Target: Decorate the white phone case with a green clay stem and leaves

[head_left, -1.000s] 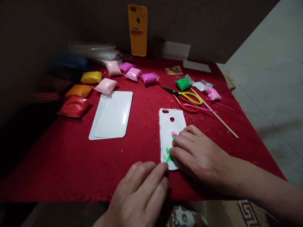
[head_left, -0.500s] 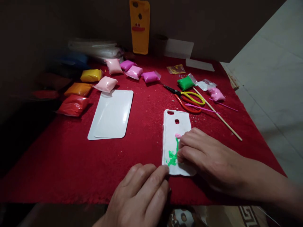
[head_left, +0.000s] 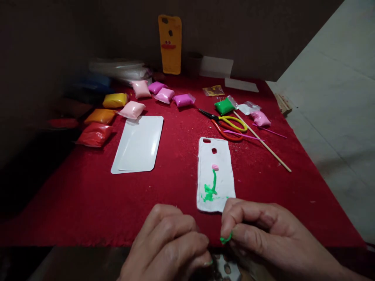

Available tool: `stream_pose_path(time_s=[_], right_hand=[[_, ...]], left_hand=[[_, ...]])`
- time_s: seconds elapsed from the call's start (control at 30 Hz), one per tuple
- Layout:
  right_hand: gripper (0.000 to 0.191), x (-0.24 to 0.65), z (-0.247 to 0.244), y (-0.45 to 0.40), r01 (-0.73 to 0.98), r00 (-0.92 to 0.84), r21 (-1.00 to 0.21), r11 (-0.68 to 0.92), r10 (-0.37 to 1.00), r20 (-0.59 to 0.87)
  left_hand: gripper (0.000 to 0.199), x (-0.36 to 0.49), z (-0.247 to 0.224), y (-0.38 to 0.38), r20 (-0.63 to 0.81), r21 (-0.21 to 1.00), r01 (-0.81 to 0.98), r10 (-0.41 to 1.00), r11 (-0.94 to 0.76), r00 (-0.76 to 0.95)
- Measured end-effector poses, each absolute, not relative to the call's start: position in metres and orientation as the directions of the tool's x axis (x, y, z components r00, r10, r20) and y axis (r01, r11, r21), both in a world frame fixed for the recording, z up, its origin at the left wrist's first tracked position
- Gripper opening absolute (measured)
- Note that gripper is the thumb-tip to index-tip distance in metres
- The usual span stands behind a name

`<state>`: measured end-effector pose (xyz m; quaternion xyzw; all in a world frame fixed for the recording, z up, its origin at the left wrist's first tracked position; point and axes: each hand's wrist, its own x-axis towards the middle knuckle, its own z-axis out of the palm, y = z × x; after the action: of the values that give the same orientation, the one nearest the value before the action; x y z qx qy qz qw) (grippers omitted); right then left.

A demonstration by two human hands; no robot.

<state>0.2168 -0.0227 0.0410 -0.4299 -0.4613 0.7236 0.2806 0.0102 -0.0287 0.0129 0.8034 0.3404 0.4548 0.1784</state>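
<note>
A white clay-covered phone case lies on the red cloth, with a pink blob and a green clay stem and smeared leaves on it. My right hand pinches a small bit of green clay between thumb and forefinger, just below the case's lower right corner. At the cloth's front edge, left of that, my left hand has its fingers curled together. A speck of green shows at one of its fingertips; whether it holds anything is hidden.
Scissors, a wooden stick and a green clay packet lie behind the case. White sheets are to the left, beside red and other coloured packets. An orange case stands at the back.
My right hand has come off the case toward the front edge, now with green clay in its fingertips. My left hand has left the case's lower left corner. The view has shifted slightly.
</note>
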Motion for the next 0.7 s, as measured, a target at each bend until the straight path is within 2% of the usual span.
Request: stream_pose_path(time_s=[0.03, 0.1, 0.17, 0.27, 0.43, 0.57, 0.63, 0.7], right_hand=[[0.024, 0.214, 0.037, -0.027, -0.123, -0.490, -0.797, -0.591, 0.735, -0.469], [0.027, 0.209, 0.031, -0.035, -0.280, -0.513, -0.605, -0.746, 0.649, -0.562], [0.026, 0.205, 0.027, -0.039, -0.391, -0.521, -0.506, -0.769, 0.638, -0.567], [0.024, 0.202, 0.024, -0.042, -0.447, -0.550, -0.433, -0.782, 0.623, -0.557], [0.017, 0.202, 0.024, -0.044, -0.472, -0.544, -0.376, -0.797, 0.599, -0.587], [0.020, 0.200, 0.027, -0.045, -0.451, -0.466, -0.459, -0.766, 0.640, -0.610], [0.022, 0.199, 0.027, -0.046, -0.437, -0.426, -0.525, -0.730, 0.682, -0.594], [0.022, 0.198, 0.027, -0.046, -0.436, -0.407, -0.554, -0.709, 0.704, -0.582]], left_hand=[[0.016, 0.013, 0.014, -0.029, 0.609, 0.621, 0.370, 0.722, -0.691, 0.328], [0.017, 0.018, 0.018, -0.028, 0.606, 0.631, 0.357, 0.725, -0.689, 0.329], [0.014, 0.021, 0.023, -0.027, 0.597, 0.597, 0.373, 0.704, -0.710, 0.384], [0.011, 0.023, 0.028, -0.027, 0.593, 0.568, 0.386, 0.687, -0.727, 0.421], [0.014, 0.018, 0.022, -0.033, 0.572, 0.535, 0.374, 0.651, -0.758, 0.499], [0.019, 0.013, 0.022, -0.035, 0.558, 0.480, 0.395, 0.620, -0.783, 0.551], [0.018, 0.012, 0.024, -0.035, 0.526, 0.526, 0.395, 0.653, -0.753, 0.545], [0.015, 0.011, 0.026, -0.034, 0.472, 0.627, 0.363, 0.707, -0.689, 0.527]])
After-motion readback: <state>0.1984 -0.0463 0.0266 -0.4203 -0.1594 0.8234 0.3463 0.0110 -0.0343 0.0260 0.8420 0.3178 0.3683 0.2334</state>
